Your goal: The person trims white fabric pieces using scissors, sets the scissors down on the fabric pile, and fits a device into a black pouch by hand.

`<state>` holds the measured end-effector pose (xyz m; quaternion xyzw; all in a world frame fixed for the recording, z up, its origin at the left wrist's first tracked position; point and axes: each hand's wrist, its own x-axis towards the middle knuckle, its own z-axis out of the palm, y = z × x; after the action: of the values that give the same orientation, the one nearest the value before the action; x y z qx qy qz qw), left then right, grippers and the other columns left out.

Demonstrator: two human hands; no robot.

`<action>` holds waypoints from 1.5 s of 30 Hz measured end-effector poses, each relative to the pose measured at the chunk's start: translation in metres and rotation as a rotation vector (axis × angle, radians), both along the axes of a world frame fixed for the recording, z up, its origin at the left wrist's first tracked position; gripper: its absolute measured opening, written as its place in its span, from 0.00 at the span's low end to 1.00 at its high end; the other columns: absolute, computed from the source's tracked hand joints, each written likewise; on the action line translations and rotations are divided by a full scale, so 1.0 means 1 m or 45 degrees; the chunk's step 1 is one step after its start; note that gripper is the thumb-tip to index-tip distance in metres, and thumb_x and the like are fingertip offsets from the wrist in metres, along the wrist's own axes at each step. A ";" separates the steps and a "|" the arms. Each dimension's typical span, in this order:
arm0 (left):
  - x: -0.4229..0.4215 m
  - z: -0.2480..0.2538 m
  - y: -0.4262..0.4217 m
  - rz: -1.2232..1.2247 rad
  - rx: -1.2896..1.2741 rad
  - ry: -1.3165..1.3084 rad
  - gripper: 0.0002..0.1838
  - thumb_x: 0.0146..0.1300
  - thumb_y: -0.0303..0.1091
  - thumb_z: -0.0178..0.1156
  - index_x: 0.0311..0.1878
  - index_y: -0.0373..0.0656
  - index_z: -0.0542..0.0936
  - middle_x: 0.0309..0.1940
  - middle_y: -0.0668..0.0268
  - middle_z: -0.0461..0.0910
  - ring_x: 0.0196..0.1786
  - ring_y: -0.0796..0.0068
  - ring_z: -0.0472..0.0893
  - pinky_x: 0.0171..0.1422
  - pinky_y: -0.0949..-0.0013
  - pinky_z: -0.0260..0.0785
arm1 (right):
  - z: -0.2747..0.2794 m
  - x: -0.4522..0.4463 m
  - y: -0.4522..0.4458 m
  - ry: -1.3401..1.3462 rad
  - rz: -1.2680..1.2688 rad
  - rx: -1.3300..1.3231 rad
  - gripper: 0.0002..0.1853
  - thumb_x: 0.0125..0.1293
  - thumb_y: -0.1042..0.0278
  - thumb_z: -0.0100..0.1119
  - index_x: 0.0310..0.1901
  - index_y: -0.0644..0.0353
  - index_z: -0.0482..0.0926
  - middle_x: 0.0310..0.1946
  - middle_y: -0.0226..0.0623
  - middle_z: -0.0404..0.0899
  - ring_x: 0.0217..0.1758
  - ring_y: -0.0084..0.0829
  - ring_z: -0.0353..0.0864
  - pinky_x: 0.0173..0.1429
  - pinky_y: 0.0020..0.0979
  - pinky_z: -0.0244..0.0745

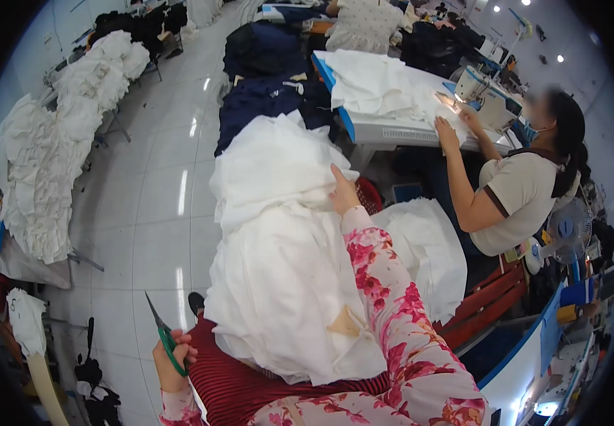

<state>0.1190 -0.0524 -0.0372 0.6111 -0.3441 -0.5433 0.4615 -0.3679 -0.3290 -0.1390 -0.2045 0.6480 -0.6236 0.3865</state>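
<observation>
My left hand (172,362), at the lower left, is closed round the green handles of a pair of scissors (163,326), whose dark blades point up and away. In front of me a tall heap of white fabric pieces (286,263) reaches my striped red lap. My right hand (344,193) rests against the right side of the heap's far part, index finger stretched out and apart from the thumb; its other fingers are partly hidden. A small beige patch (344,321) shows on the near fabric.
Dark navy fabric (271,99) lies beyond the heap. To the right, a co-worker (513,184) sits at a sewing machine (488,92) with white cloth (378,85) on its table. More white pieces (420,248) hang over a red bench (484,305). White piles (37,170) line the left side.
</observation>
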 end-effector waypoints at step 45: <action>-0.093 -0.112 -0.003 -0.359 0.090 -0.603 0.25 0.44 0.43 0.74 0.35 0.35 0.73 0.29 0.52 0.80 0.32 0.53 0.81 0.37 0.59 0.71 | 0.100 0.168 0.341 0.092 1.277 0.129 0.10 0.66 0.74 0.57 0.47 0.66 0.78 0.39 0.28 0.80 0.41 0.16 0.75 0.47 0.20 0.71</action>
<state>0.0263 -0.0551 -0.1488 0.6829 -0.5048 -0.4558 0.2666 -0.1999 0.0121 -0.0392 -0.4930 0.5124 -0.3214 0.6254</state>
